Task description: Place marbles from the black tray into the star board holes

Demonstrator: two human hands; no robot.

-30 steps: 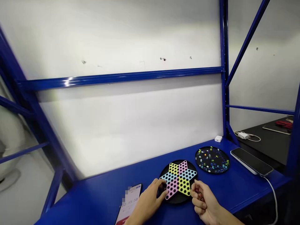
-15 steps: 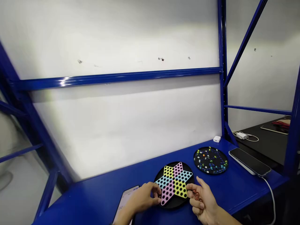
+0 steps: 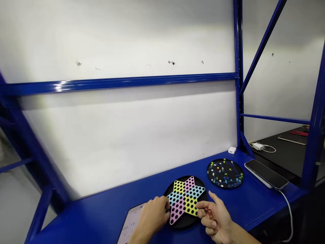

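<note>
A Chinese checkers board (image 3: 184, 198), star-shaped with pink, yellow and light blue sections full of dark holes, lies in a round black tray (image 3: 183, 224). My left hand (image 3: 157, 210) is at the tray's left side, its fingers curled in a pinch by the board's lower left edge. What those fingertips hold, if anything, is hidden. Several reddish-brown marbles (image 3: 209, 213) rest in the curled fingers of my right hand (image 3: 215, 217), palm up. Its fingertips are at the right edge of the yellow section, and its thumb points up, away from the fingers.
Behind to the right, a second round black tray (image 3: 224, 161) holds several coloured marbles. A phone (image 3: 266, 173) with a white cable lies at the right, and another phone (image 3: 129, 223) showing a timer lies partly under my left forearm. A white adapter (image 3: 232, 150) stands near the back.
The whole view has shifted slightly, so the table things sit a little further left. My left hand has turned, with its back more towards me. My right hand still holds the marbles beside the board.
</note>
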